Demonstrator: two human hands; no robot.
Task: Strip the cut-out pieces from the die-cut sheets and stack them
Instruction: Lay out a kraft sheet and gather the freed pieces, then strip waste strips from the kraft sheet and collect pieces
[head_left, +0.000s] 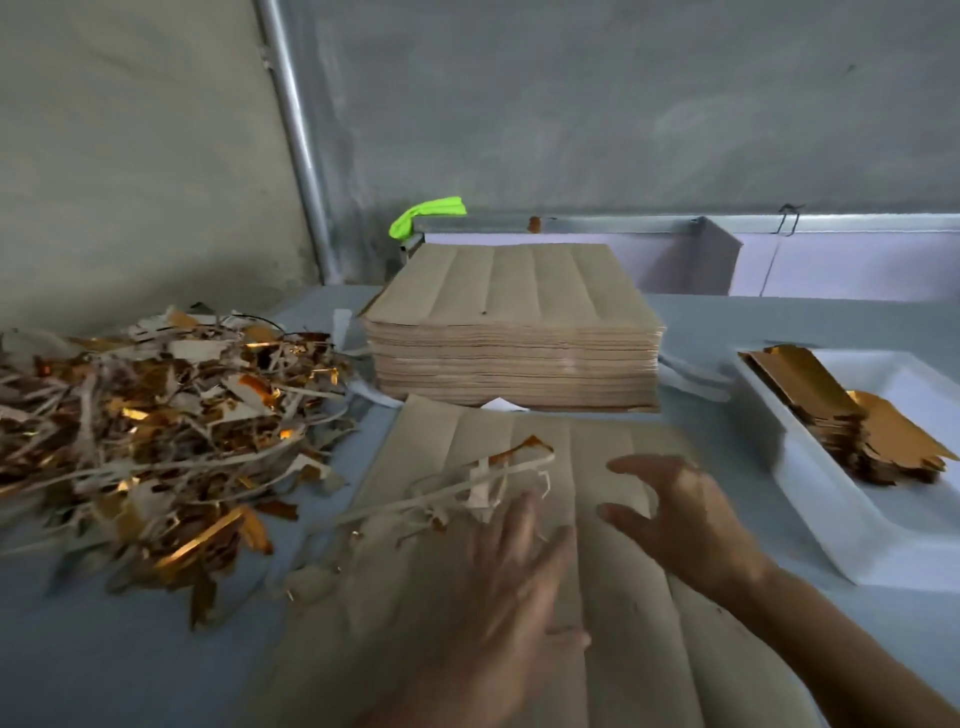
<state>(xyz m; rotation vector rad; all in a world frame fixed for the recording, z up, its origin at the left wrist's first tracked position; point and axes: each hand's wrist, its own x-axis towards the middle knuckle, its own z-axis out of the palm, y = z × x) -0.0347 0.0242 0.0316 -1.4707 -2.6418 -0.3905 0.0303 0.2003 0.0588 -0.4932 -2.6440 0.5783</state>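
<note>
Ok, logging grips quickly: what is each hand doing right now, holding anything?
Left hand: open, fingers spread over the die-cut sheet by the loose scrap strips, gripping nothing.
Right hand: open, fingers spread above the sheet, holding nothing.

Single head-worn view, looking forward and down, close, edges somewhat blurred

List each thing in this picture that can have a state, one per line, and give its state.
Left hand: open, over the sheet.
Right hand: open, fingers spread.
Front sheet: flat, loose strips on it.
Sheet stack: tall, squared.
White tray: holds stacked gold pieces.
Scrap pile: heaped, tangled.
</note>
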